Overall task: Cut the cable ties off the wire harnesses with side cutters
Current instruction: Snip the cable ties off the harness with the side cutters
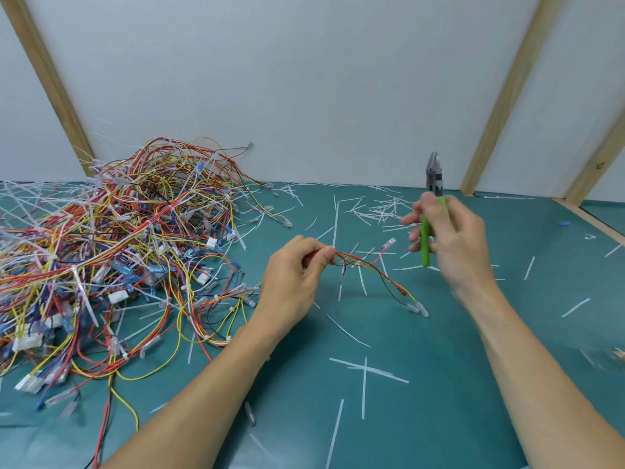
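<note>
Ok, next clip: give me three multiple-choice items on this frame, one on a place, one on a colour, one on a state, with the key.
1. Where does the big wire pile lie on the mat?
A. on the person's left
B. on the person's right
C. under both hands

2. What colour are the cutters' handles?
A. red
B. green
C. black

3. What is the left hand doing?
A. lying flat on the mat
B. pinching a small harness
C. holding the cutters

Key: 1 A, the pile fills the mat's left side. 2 B, bright green handles show in the right hand. 3 B, thumb and fingers close on the harness, whose wires trail to the right.
</note>
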`<state>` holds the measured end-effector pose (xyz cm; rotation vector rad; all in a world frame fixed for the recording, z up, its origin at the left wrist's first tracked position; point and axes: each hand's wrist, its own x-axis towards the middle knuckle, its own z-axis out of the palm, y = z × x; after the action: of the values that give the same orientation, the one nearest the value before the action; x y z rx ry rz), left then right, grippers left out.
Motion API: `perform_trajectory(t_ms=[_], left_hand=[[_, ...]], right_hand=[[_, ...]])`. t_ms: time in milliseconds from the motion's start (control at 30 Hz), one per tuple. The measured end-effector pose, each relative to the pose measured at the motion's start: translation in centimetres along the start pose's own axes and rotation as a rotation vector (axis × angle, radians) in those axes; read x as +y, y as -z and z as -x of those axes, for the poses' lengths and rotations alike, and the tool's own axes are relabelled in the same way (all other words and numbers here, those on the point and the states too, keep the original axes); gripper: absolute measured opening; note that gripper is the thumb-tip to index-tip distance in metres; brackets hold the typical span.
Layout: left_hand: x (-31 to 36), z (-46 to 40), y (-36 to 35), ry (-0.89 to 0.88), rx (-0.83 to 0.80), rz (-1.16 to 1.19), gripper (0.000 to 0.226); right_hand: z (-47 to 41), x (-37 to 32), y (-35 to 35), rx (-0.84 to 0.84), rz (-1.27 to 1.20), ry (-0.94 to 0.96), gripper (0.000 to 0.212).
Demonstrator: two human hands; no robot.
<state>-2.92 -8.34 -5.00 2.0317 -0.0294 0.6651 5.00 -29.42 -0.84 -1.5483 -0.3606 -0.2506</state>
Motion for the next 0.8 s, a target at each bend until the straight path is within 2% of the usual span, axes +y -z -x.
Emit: perform_trajectory(t_ms=[67,167,267,367,500,667,800], left_hand=[[-0.2,0.0,-0.1,0.049,0.028,-0.018,0.019],[-0.7,-0.2,-0.1,0.099,0.015,-0.030,0.017],[-1.0,-0.2,-0.2,0.092,-0.037,-0.075,0.015],[-1.1,-0.1,-0.3,0.089,-0.031,-0.096,0.013],[-1.3,-0.2,-0.3,0.104,-0.017,-0.082,0.010],[-1.3,-0.2,-0.4,0.108,0.012,-0.073,0.008],[-1.3,-0.1,-0.3,0.103,0.013,-0.079,0.007]], right_hand=[[0.2,-0.2,0.5,-0.098,0.078,0.026,0.040],[0.8,0.4,0.2,-0.252,0.355,0.050,0.031],[1.3,0.9,-0.5,-0.386,0.658,0.069,0.037],[1.2,1.0,-0.4,-0.408,0.826,0.104,0.045],[0.8,1.0,0.4,-0.376,0.883,0.148,0.048],[0.7,1.3,0.6,-0.369,0.914,0.153,0.040],[0.8,1.6,0.3,-0.369,0.926,0.148,0.045]])
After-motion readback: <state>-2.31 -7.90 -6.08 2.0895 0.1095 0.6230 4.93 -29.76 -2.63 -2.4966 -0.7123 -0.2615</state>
